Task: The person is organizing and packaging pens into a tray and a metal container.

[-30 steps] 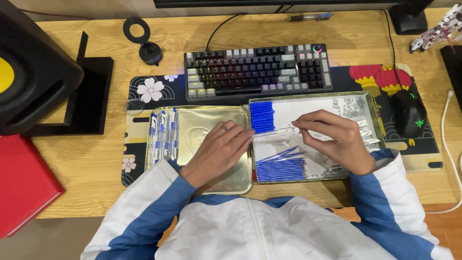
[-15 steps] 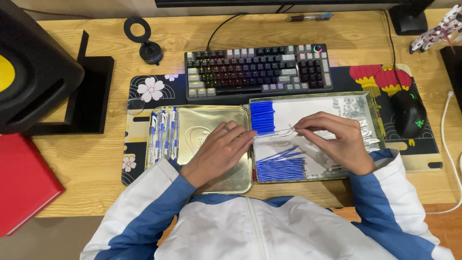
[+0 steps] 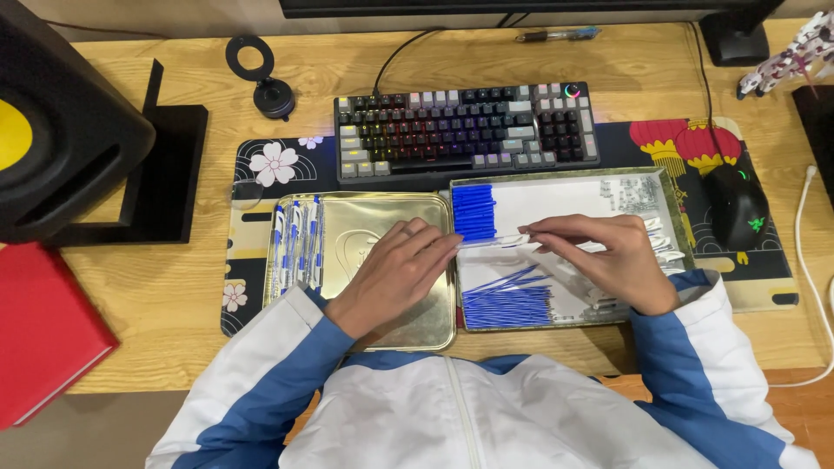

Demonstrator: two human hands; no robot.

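Little has shifted since the earlier frames: both hands stay over the trays, the right hand (image 3: 612,260) having drawn slightly nearer the left. Between them they hold one clear pen barrel (image 3: 493,241), lying level above the seam where the two trays meet. The left hand (image 3: 395,271) reaches palm down from the left tray, fingers nearly straight, their tips closed on the barrel's left end. The right hand pinches the other end between thumb and forefinger, its remaining fingers curled.

Two gold metal trays sit side by side on a dark desk mat (image 3: 261,174). The left tray (image 3: 365,217) carries a row of finished pens (image 3: 298,243) along its left edge, too overlapped to count. The right tray (image 3: 565,195) holds two batches of blue refills (image 3: 506,300), one stacked at the top left, one fanned near the front, plus small clear parts at the right. Beyond lie one keyboard (image 3: 469,130) and one black mouse (image 3: 737,208).
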